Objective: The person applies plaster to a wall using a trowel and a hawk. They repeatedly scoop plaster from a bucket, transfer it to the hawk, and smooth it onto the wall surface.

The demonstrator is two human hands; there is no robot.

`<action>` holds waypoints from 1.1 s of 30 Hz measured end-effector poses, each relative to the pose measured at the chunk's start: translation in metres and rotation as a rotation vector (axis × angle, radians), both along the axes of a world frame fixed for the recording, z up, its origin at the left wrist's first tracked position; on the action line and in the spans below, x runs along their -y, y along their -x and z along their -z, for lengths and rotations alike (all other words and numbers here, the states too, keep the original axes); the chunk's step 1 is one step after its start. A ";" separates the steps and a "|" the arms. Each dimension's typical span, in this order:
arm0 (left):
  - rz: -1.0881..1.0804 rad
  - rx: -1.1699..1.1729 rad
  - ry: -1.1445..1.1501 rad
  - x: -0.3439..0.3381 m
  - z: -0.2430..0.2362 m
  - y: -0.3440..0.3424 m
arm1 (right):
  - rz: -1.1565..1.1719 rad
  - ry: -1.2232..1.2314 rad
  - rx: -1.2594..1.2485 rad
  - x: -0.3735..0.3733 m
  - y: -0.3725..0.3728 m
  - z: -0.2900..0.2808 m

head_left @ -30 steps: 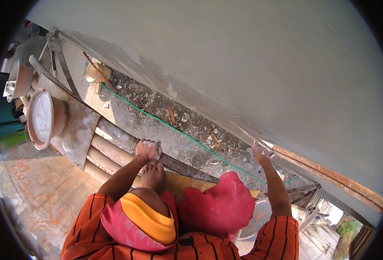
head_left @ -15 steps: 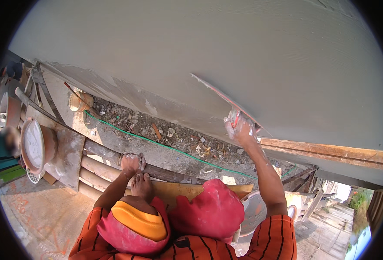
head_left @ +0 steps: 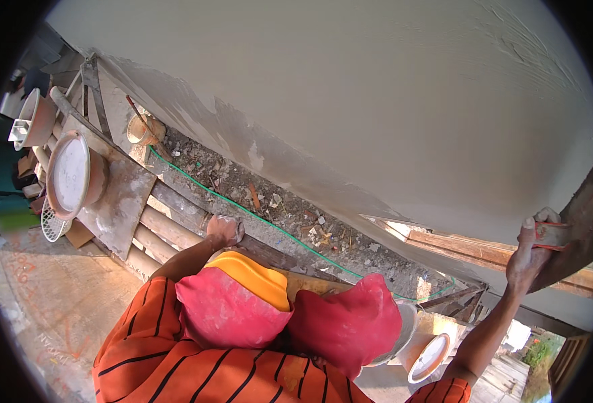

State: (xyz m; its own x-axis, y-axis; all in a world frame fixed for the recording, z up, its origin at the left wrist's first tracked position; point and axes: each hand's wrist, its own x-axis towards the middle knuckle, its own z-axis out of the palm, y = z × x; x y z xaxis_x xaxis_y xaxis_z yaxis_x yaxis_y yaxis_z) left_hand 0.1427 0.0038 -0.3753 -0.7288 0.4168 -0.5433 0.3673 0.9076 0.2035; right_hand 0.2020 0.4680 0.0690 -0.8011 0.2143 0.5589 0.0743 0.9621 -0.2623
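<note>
Whitened with plaster, my left hand (head_left: 224, 230) is wrapped round a thick scaffold pole (head_left: 269, 254) in front of my knees. My right hand (head_left: 533, 248) is raised at the far right, closed on the reddish handle of a long plastering trowel (head_left: 582, 218). The trowel's dark blade stands slanted beside the grey plastered wall (head_left: 404, 101), near its right end. I cannot tell whether the blade touches the wall. Fresh ridged marks show in the plaster at the upper right. Just below the hand runs a wooden beam (head_left: 458, 246).
At left, a tub of pale mix (head_left: 69, 173) stands on a board (head_left: 118, 208) over bamboo poles (head_left: 165, 228). Another tub (head_left: 36, 121) is behind it. Below lie rubble (head_left: 283, 201), a green hose (head_left: 233, 203) and a bucket (head_left: 142, 129). A round container (head_left: 429, 357) stands right of my knees.
My right hand has carried the trowel from the wall's lower middle to the far right, turning it more upright. My left hand stays on the pole. The view has shifted.
</note>
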 end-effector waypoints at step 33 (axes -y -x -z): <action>-0.022 0.076 -0.008 0.005 0.014 -0.002 | -0.175 0.376 0.305 0.123 0.105 -0.072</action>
State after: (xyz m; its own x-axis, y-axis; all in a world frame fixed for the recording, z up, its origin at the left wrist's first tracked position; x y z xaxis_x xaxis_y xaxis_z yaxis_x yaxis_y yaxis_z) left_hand 0.1448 -0.0016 -0.3898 -0.6946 0.4056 -0.5942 0.3304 0.9135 0.2373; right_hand 0.0967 0.3450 0.1407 -0.9575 0.2040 0.2038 0.0484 0.8104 -0.5839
